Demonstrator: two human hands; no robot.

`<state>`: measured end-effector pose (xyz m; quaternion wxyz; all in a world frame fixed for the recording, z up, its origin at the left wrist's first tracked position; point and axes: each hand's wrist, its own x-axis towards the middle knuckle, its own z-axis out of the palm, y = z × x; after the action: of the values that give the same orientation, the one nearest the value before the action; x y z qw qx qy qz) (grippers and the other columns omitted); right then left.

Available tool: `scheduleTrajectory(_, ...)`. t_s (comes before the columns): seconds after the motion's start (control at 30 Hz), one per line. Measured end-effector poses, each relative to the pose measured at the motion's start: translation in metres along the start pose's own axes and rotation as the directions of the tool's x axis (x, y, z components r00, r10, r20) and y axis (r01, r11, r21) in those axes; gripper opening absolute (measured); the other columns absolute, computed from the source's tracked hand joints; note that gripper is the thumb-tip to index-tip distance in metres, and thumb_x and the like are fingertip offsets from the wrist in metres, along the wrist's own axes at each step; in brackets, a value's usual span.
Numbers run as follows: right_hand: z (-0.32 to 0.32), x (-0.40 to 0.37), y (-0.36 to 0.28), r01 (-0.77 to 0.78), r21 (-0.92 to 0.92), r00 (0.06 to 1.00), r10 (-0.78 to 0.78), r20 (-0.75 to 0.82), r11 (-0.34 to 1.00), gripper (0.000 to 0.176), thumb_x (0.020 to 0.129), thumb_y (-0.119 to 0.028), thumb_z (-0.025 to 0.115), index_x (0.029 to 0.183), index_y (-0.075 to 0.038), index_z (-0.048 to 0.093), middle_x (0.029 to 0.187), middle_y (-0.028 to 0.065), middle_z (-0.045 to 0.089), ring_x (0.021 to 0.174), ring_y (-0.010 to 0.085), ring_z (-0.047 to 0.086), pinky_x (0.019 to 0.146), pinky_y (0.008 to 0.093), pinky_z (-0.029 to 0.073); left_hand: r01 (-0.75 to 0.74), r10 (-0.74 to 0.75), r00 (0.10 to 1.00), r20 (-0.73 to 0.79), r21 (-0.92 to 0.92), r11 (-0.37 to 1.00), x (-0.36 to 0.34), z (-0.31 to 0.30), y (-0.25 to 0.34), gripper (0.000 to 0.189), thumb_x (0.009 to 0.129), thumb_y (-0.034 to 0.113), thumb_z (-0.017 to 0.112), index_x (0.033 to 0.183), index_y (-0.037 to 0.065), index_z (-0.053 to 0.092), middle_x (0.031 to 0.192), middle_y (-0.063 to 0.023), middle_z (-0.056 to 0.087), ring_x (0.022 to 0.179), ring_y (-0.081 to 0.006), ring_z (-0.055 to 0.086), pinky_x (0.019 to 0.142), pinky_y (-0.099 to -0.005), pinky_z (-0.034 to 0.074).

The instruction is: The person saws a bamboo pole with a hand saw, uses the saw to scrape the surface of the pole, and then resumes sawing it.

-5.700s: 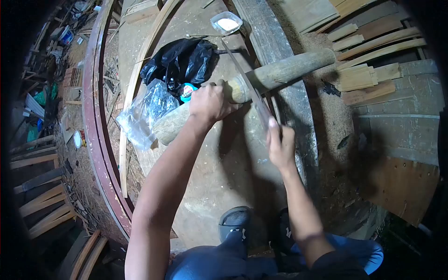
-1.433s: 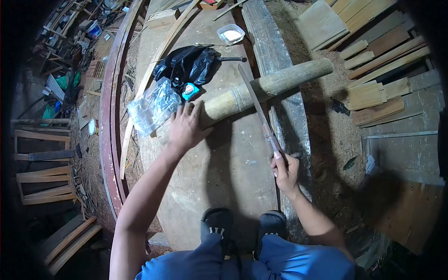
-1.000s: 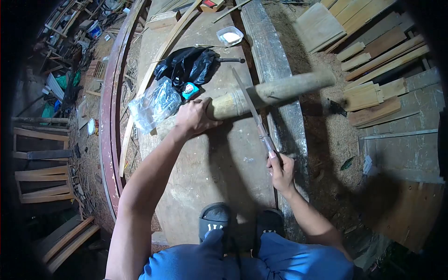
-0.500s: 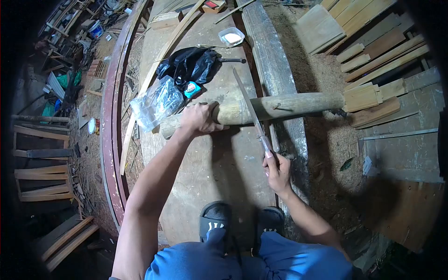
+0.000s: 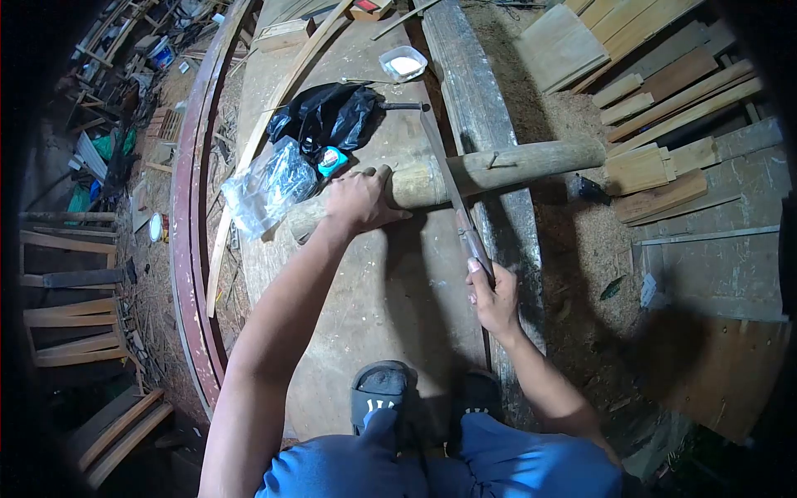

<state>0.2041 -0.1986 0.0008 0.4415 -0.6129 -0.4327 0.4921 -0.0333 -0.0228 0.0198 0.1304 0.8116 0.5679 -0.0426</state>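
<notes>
A round wooden log (image 5: 548, 160) lies crosswise over the board, its right end reaching out past the plank. My left hand (image 5: 357, 199) grips it from above near the left end, thumb along the near side. In my right hand (image 5: 494, 296) is the handle of a handsaw (image 5: 445, 174), fingers closed round it. The blade slants across the log's top, right of my left hand, with its tip beyond the far side. A short peg-like piece (image 5: 493, 159) sticks up from the log. Beside my left hand lie a clear plastic bag (image 5: 278, 189) and a teal tape measure (image 5: 332, 161).
A black plastic bag (image 5: 336, 116), a hammer (image 5: 404, 105) and a clear tub (image 5: 403, 63) of white stuff lie farther back. A thick weathered plank (image 5: 473, 75) runs along the right side. Cut boards (image 5: 643, 170) are stacked at right. My sandalled feet (image 5: 379, 394) stand on the board.
The log's right end has swung away from me a little. The saw and my right hand have moved slightly forward. The whole view has shifted a little.
</notes>
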Motion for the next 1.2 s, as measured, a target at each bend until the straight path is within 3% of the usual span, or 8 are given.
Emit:
scheduleTrajectory(0.23,0.005,0.006,-0.010,0.038,-0.206,0.999,-0.032,0.032,0.978,0.050,0.101,-0.036,0.061,0.065,-0.001,0.059,0.052,0.0051,0.053,0.048,0.0132,0.051,0.048,0.0338,0.037,0.086,-0.088,0.992,0.094,0.019,0.996,0.009,-0.006,0.012,0.087,0.070,0.070,0.077,0.124,0.005,0.057,0.111,-0.0230,0.070,0.106,-0.0381,0.069,0.085,-0.0478,0.056)
scheduleTrajectory(0.33,0.003,0.001,-0.020,0.095,-0.246,0.995,-0.095,0.014,0.965,0.052,0.104,-0.040,0.057,0.064,-0.006,0.053,0.052,-0.0027,0.048,0.046,0.0053,0.045,0.044,0.0257,0.033,0.081,-0.077,0.987,0.138,-0.024,0.996,0.009,-0.015,0.013,0.086,0.070,0.070,0.076,0.123,0.005,0.058,0.109,-0.0223,0.071,0.103,-0.0389,0.070,0.086,-0.0483,0.056)
scheduleTrajectory(0.37,-0.002,-0.005,-0.001,0.001,-0.117,1.000,0.001,0.014,0.993,0.056,0.104,-0.040,0.057,0.060,-0.006,0.051,0.050,-0.0017,0.048,0.045,0.0068,0.047,0.043,0.0271,0.032,0.078,-0.074,0.988,0.138,-0.023,0.997,0.011,-0.016,0.012,0.086,0.070,0.070,0.076,0.123,0.005,0.058,0.109,-0.0223,0.071,0.103,-0.0389,0.070,0.086,-0.0483,0.056)
scheduleTrajectory(0.67,-0.006,-0.035,-0.021,0.024,-0.303,0.998,-0.039,-0.044,0.953,0.053,0.102,-0.032,0.058,0.060,0.000,0.051,0.047,0.0110,0.043,0.043,0.0172,0.042,0.047,0.0394,0.030,0.016,-0.015,0.999,-0.049,0.008,1.000,0.015,0.002,-0.001,0.077,0.071,0.071,0.075,0.110,0.005,0.062,0.097,-0.0189,0.072,0.091,-0.0388,0.072,0.078,-0.0497,0.057)
scheduleTrajectory(0.73,-0.006,-0.030,-0.018,0.022,-0.339,0.998,-0.042,-0.051,0.941,0.052,0.101,-0.032,0.059,0.060,0.000,0.050,0.047,0.0092,0.042,0.045,0.0153,0.040,0.047,0.0389,0.030,0.021,-0.022,1.000,-0.017,-0.055,0.998,0.019,0.003,-0.003,0.084,0.070,0.072,0.075,0.120,0.006,0.059,0.110,-0.0222,0.071,0.102,-0.0402,0.070,0.086,-0.0496,0.056)
scheduleTrajectory(1.07,-0.027,-0.025,-0.023,-0.025,-0.204,1.000,0.025,-0.003,0.979,0.052,0.103,-0.034,0.059,0.061,-0.003,0.052,0.051,-0.0022,0.046,0.050,0.0068,0.043,0.047,0.0325,0.032,0.000,0.000,1.000,-0.006,0.021,1.000,0.013,-0.002,-0.004,0.086,0.076,0.074,0.069,0.125,0.005,0.054,0.118,-0.0212,0.068,0.112,-0.0391,0.065,0.091,-0.0484,0.055)
scheduleTrajectory(1.13,-0.024,-0.027,-0.020,-0.050,-0.151,0.999,0.050,-0.002,0.987,0.052,0.102,-0.033,0.060,0.060,-0.003,0.052,0.052,-0.0020,0.047,0.051,0.0064,0.043,0.048,0.0317,0.032,-0.192,0.185,0.978,0.099,0.060,0.980,0.011,-0.013,-0.012,0.080,0.084,0.066,0.067,0.130,0.002,0.050,0.127,-0.0265,0.060,0.120,-0.0394,0.060,0.098,-0.0476,0.051)
scheduleTrajectory(1.2,-0.020,-0.029,-0.021,-0.011,-0.092,1.000,0.010,-0.015,0.996,0.052,0.102,-0.033,0.061,0.060,-0.003,0.052,0.053,-0.0017,0.048,0.051,0.0068,0.044,0.048,0.0315,0.033,-0.222,0.180,0.957,0.228,0.172,0.960,0.014,-0.032,-0.016,0.080,0.089,0.063,0.062,0.134,-0.001,0.047,0.129,-0.0273,0.058,0.124,-0.0390,0.057,0.102,-0.0466,0.049)
